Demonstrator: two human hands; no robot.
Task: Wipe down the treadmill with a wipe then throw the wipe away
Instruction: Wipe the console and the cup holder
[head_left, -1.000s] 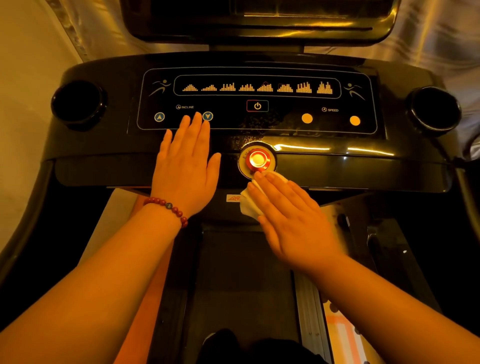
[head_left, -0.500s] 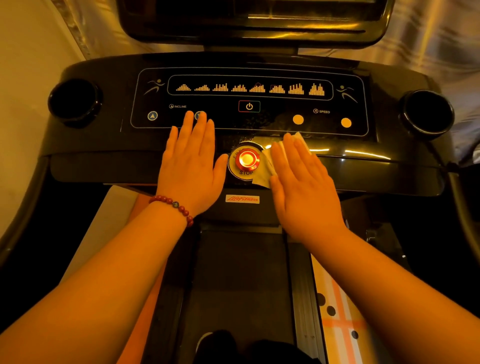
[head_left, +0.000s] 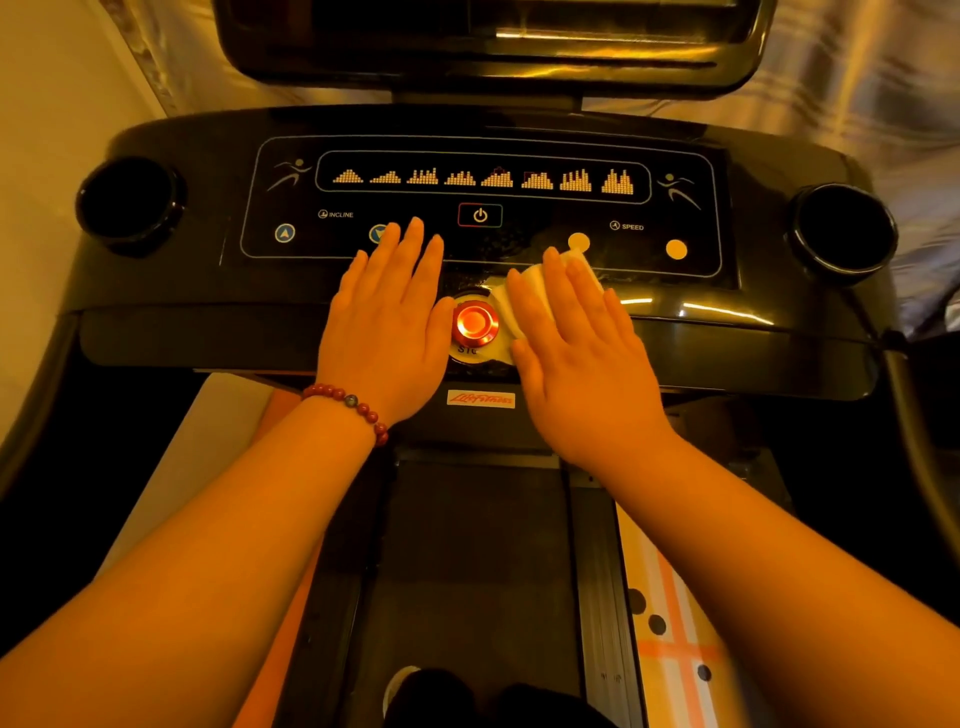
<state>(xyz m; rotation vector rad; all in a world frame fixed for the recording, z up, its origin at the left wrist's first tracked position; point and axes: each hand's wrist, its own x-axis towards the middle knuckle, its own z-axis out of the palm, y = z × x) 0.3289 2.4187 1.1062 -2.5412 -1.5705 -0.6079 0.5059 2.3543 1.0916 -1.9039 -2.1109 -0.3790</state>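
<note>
Right hand (head_left: 582, 353), fingers straight and close together, presses the wipe (head_left: 524, 291) flat on the treadmill console (head_left: 208, 291) just right of the red stop button (head_left: 474, 322), left hand (head_left: 387, 332) flat just left of it; best to use even pressure and skirt the button.

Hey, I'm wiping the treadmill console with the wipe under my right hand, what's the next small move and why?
Probably slide the right hand and wipe up and rightward over the speed buttons. The wipe lies flat beside the red stop button, its top edge right at the nearer one, and the left hand rests flat on the other side, clear of that path.
</note>
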